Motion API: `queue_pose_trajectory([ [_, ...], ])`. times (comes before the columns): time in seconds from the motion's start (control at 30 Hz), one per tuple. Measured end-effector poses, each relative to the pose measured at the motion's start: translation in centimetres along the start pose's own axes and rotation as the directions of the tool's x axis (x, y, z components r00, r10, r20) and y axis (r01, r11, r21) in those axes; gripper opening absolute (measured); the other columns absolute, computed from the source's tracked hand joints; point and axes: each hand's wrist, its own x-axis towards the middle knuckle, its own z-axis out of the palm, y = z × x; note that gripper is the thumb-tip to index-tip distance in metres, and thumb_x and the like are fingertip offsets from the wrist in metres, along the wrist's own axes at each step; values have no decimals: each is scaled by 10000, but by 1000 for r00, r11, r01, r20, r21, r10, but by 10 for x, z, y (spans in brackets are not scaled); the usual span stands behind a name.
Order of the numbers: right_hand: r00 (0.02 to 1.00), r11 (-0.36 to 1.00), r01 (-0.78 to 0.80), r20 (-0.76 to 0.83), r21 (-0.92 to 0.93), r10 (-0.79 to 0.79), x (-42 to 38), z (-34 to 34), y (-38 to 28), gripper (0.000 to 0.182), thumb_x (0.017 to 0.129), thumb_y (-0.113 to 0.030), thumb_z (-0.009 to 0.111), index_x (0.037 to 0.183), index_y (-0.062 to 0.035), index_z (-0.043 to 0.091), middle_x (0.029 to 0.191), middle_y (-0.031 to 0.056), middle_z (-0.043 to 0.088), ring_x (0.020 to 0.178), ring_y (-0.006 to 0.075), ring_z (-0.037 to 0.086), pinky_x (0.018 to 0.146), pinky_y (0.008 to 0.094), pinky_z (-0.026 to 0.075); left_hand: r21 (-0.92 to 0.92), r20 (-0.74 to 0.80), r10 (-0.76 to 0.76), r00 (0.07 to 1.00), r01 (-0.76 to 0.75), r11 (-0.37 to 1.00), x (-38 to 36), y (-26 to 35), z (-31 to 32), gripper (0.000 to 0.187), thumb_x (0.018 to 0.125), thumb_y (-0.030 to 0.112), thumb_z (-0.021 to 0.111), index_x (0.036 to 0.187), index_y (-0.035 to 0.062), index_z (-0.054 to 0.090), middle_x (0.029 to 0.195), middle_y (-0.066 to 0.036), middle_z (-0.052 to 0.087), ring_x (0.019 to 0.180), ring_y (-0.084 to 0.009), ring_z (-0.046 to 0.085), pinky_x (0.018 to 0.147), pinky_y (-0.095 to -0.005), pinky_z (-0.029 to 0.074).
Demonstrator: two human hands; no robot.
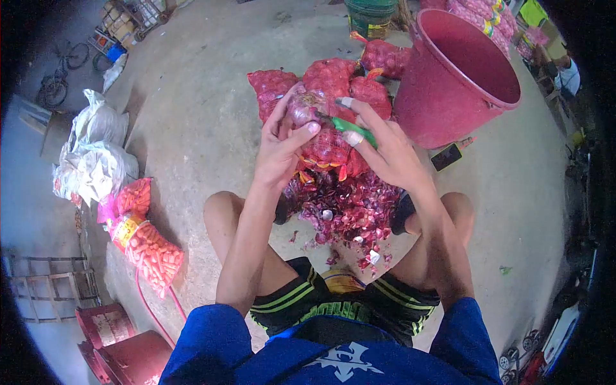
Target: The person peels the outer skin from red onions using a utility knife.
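Note:
A large purple-red onion point(301, 110) with dry roots on top rests in my left hand point(280, 146), whose fingers and thumb curl round it. My right hand point(384, 140) holds a small knife by its green handle point(355, 130), the dark blade touching or very near the onion's right side. Pale wraps cover the tips of the right thumb and a finger. Below and behind both hands lie red net bags of onions point(328, 78). Onion skins point(353, 205) are heaped on the floor between my feet.
A big red bin point(443, 83) stands at the right, a phone point(446, 156) on the floor by it. White sacks point(96, 160) and a net bag of carrots point(149, 250) lie at the left. A green bucket point(371, 16) stands at the back. A person point(567, 76) is at far right.

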Motion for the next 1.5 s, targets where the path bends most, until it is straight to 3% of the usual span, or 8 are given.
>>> queue_pose_trajectory([
  [0.53,994,996,-87,67,-34,89,-5,-10,2,620,1002,-159,665,1573,-94,432,878,187,675,796,436,692,705,498,513,228,119,166,979,-190,955,7,-3,14,782,812,-126,816,1515,-18,491,1343,-109,641,1206,-183,657,1039,-351,576],
  [0.93,994,995,-88,55,-53,91,-1,-6,14,571,1004,-202,633,1553,-106,508,818,247,673,755,446,670,703,524,510,331,161,23,987,-76,941,11,6,-2,718,836,-84,819,1489,-28,527,1329,-107,664,1184,-182,668,1047,-344,548],
  [1.0,985,990,-102,128,-96,113,1,-7,16,594,1011,-136,607,1590,-102,478,1140,221,729,936,425,717,850,479,552,305,99,-31,995,0,952,7,7,-5,712,837,-77,821,1486,-28,532,1340,-106,659,1196,-182,662,1054,-343,542],
  [1.07,976,988,-148,156,-45,153,1,-11,14,574,1009,-124,608,1572,-88,501,1165,224,728,957,419,724,861,472,552,273,39,-93,995,79,959,5,5,-4,705,839,-70,822,1482,-28,537,1351,-104,655,1208,-182,656,1060,-341,536],
  [1.27,991,995,-100,91,-25,102,0,-6,17,559,1002,-93,605,1553,-53,518,1216,237,726,1025,406,737,887,448,552,432,150,174,973,-223,874,2,1,10,561,937,70,783,1447,-23,571,1316,-90,670,1200,-170,652,1064,-335,533],
  [1.33,989,992,-110,90,-65,116,2,-9,15,562,1003,-91,603,1556,-50,513,1232,242,723,1047,409,735,899,447,551,200,150,-126,981,95,975,0,4,-2,528,1000,173,734,1458,-21,557,1333,-99,663,1197,-171,654,1048,-355,554],
  [1.4,963,975,-216,178,51,204,4,-15,12,559,1002,-90,601,1551,-39,513,1277,247,707,1093,415,726,945,449,547,271,171,-91,981,42,962,0,6,-8,512,1020,196,711,1457,-21,556,1336,-100,663,1183,-173,661,1022,-363,573],
  [1.5,992,993,-98,86,61,92,4,-6,24,519,999,-154,628,1507,-66,572,990,251,698,862,416,699,791,460,533,226,130,-63,990,32,974,2,4,0,458,1047,216,683,1429,-11,573,1302,-94,677,1151,-171,675,960,-366,605],
])
